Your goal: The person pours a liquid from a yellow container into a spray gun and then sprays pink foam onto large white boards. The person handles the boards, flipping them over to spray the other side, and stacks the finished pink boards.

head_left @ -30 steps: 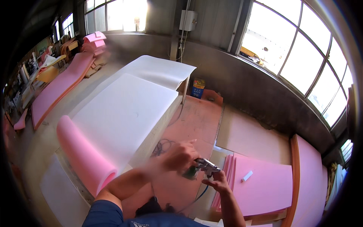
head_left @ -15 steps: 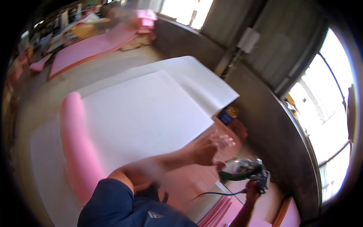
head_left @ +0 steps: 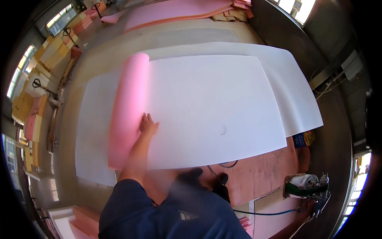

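A pink foam roll [head_left: 129, 103] lies along the left side of a large white sheet [head_left: 211, 103]. My left hand [head_left: 149, 125] is open, fingers apart, at the roll's right edge, next to the sheet. At the lower right, my right hand [head_left: 306, 209] is closed around what looks like a spray gun [head_left: 318, 199], with a clear container and a green band. A blue hose [head_left: 266, 214] runs to it. Part of the right hand is hidden behind the tool. A thin curved dark mark or strand [head_left: 224, 130] shows on the white sheet.
Another white sheet [head_left: 298, 95] extends beyond the right edge. Reddish boards [head_left: 254, 175] lie beneath. A dark wall [head_left: 336, 119] runs along the right. Pink foam sheets [head_left: 179, 14] lie at the back; stacked foam blocks [head_left: 36, 113] and pallet-jack handles [head_left: 38, 83] stand left.
My left hand has moved left, from near the spray gun to the pink roll. My view has turned, so the roll and sheet appear more upright. My right hand still holds the gun.
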Demonstrator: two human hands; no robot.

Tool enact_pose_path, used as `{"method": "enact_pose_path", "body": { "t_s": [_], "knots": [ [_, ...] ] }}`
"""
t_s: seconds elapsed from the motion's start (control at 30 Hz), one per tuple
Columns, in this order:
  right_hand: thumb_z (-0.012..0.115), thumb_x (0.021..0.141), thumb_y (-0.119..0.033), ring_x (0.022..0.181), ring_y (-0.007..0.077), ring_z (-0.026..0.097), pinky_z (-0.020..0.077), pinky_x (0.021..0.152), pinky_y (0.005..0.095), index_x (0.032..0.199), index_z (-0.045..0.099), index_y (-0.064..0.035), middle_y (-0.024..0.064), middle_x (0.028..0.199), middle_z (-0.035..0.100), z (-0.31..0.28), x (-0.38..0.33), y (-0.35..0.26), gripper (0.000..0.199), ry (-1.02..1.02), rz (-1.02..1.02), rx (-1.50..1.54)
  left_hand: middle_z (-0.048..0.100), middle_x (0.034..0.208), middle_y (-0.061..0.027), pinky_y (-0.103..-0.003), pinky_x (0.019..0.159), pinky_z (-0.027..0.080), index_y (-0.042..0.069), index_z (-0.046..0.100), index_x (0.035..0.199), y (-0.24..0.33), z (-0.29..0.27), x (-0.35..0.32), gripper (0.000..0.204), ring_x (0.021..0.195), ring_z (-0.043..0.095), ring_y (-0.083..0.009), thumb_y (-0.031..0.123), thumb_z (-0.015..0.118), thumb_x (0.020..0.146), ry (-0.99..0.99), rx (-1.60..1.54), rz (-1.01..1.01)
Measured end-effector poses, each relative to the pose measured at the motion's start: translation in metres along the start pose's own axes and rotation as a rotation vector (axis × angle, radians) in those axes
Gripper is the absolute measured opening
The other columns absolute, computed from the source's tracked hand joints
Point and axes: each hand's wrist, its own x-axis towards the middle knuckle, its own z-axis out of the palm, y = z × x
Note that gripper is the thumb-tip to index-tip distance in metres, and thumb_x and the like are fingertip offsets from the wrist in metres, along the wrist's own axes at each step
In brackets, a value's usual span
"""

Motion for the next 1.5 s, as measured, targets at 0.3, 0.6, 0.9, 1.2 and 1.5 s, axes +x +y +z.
{"method": "enact_pose_path", "body": {
  "t_s": [0.3, 0.6, 0.9, 1.2, 1.5],
  "knots": [
    [0.064, 0.090, -0.021, 0.061, 0.0111, 0.052, 0.0392, 0.054, 0.0253, 0.090, 0.067, 0.0000, 0.0029, 0.071, 0.058, 0.105, 0.083, 0.003, 0.021, -0.560, -0.068, 0.430, 0.048, 0.144, -0.0226, -0.042, 0.110, 0.040, -0.003, 0.043, 0.141, 0.008, -0.027, -0.088, 0.081, 0.134, 0.048, -0.0346, 0.048, 0.069, 0.085, 0.164, -0.392, -0.214],
    [0.069, 0.089, -0.012, 0.057, 0.0084, 0.054, 0.0398, 0.051, 0.0244, 0.086, 0.068, 0.0017, 0.0025, 0.065, 0.062, 0.172, 0.064, -0.017, 0.014, -1.011, 0.220, 0.569, 0.057, 0.138, -0.0183, -0.042, 0.104, 0.045, 0.003, 0.062, 0.126, 0.083, 0.097, -0.328, 0.061, 0.123, 0.057, -0.0349, 0.045, 0.073, 0.083, 0.082, -0.384, 0.055],
    [0.074, 0.091, -0.019, 0.057, 0.0063, 0.048, 0.0361, 0.050, 0.0257, 0.078, 0.066, 0.0020, -0.0015, 0.062, 0.055, 0.231, 0.005, -0.051, 0.026, -1.200, 0.093, 0.402, 0.058, 0.137, -0.0176, -0.042, 0.104, 0.045, 0.004, 0.066, 0.121, 0.026, 0.119, -0.440, 0.058, 0.124, 0.056, -0.0352, 0.044, 0.074, 0.081, -0.018, -0.450, -0.120],
    [0.074, 0.089, -0.016, 0.055, 0.0055, 0.046, 0.0355, 0.049, 0.0259, 0.076, 0.067, 0.0008, -0.0027, 0.058, 0.053, 0.254, -0.017, -0.062, 0.022, -1.089, 0.031, 0.420, 0.067, 0.118, -0.0181, -0.043, 0.095, 0.050, 0.004, 0.067, 0.115, -0.030, 0.159, -0.497, 0.053, 0.111, 0.063, -0.0343, 0.043, 0.074, 0.079, 0.077, -0.387, -0.114],
    [0.071, 0.091, -0.016, 0.046, 0.0067, 0.046, 0.0338, 0.042, 0.0250, 0.077, 0.068, -0.0003, -0.0003, 0.057, 0.056, 0.255, -0.015, -0.058, 0.021, -1.048, -0.016, 0.400, 0.067, 0.118, -0.0207, -0.043, 0.096, 0.050, 0.001, 0.065, 0.118, -0.043, 0.175, -0.507, 0.059, 0.112, 0.063, -0.0359, 0.044, 0.074, 0.078, 0.069, -0.403, -0.215]
  ]
}}
